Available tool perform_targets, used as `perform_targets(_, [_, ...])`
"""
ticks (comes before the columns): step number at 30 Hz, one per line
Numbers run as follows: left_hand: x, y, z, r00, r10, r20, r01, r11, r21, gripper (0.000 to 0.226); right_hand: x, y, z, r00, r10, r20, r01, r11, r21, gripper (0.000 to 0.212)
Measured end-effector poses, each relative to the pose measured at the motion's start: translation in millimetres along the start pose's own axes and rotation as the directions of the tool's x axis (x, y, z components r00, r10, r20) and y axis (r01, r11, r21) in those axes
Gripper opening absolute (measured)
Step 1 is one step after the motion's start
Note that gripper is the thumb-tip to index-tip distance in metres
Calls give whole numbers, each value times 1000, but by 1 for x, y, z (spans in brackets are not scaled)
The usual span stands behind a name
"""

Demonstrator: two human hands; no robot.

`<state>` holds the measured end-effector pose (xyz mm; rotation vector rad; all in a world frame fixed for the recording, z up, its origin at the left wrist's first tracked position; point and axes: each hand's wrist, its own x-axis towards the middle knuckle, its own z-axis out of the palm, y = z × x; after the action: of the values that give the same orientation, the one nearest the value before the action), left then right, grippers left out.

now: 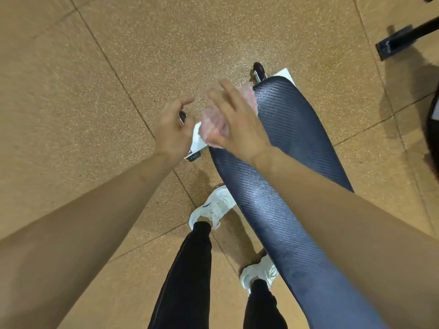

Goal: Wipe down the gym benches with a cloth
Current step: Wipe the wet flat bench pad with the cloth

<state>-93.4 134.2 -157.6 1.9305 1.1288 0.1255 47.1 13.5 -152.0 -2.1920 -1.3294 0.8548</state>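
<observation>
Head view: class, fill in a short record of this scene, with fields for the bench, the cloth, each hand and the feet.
bench: dark blue ribbed pad, running diagonally
cloth: pink and white, at the pad's far left edge
right hand: pressing the cloth, fingers spread, blurred
left hand: loosely curled, off the pad
shoes: white, on the floor beside the bench

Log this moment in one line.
step: wipe bench | right hand: flat on cloth at bench's far end, blurred | left hand: loosely curled, empty, off bench
</observation>
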Motion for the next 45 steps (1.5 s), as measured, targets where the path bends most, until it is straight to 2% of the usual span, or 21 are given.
perform_targets(2, [13,11,7,990,106,91,-110,993,41,40,-22,-2,4,979,117,-170,-98,988,118,97])
perform_targets(5, [29,29,26,929,140,342,-191,974,123,56,-66,9,15,901,192,-388,-188,981,47,67])
perform_targets(6, [31,31,34,899,135,418,-210,967,141,59,-82,15,19,884,215,-416,-236,972,2,58])
perform_targets(8, [28,32,48,858,145,494,-234,964,124,61,-113,27,26,887,272,-374,-329,939,-97,51])
perform_targets(10, [19,29,55,875,171,453,-241,965,101,62,-136,35,29,917,276,-287,-338,921,-193,53])
perform_targets(13, [1,20,60,933,142,330,-182,979,94,64,-151,41,26,949,218,-229,-273,930,-247,53])
perform_targets(17, [-35,19,67,975,-4,224,-28,990,140,71,-164,47,21,962,194,-195,-246,923,-296,56])
perform_targets(19, [-57,21,73,969,-145,201,104,974,203,75,-176,50,21,963,206,-176,-253,916,-310,58])
perform_targets(22, [-89,29,86,950,-266,164,218,940,263,81,-199,55,22,962,242,-126,-271,899,-343,67])
perform_targets(25, [-120,37,100,934,-337,116,292,909,297,86,-222,66,24,964,255,-78,-265,884,-384,75])
perform_targets(32, [-184,38,128,908,-412,73,389,896,214,97,-285,92,27,968,246,-54,-246,881,-405,83])
perform_targets(36, [-209,51,143,875,-482,-53,452,772,447,96,-333,104,30,969,240,-58,-243,887,-392,82])
perform_targets(38, [-209,49,147,870,-484,-92,475,775,416,96,-359,111,33,969,235,-70,-244,892,-382,81])
perform_targets(41, [-207,45,156,864,-494,-97,503,842,193,95,-391,121,40,975,202,-95,-223,902,-370,79])
perform_targets(43, [-214,49,163,848,-521,-98,529,843,94,93,-406,127,42,975,204,-89,-222,904,-365,77])
perform_targets(45, [-230,55,170,849,-515,-120,528,839,133,93,-415,131,45,974,214,-78,-228,903,-365,75])
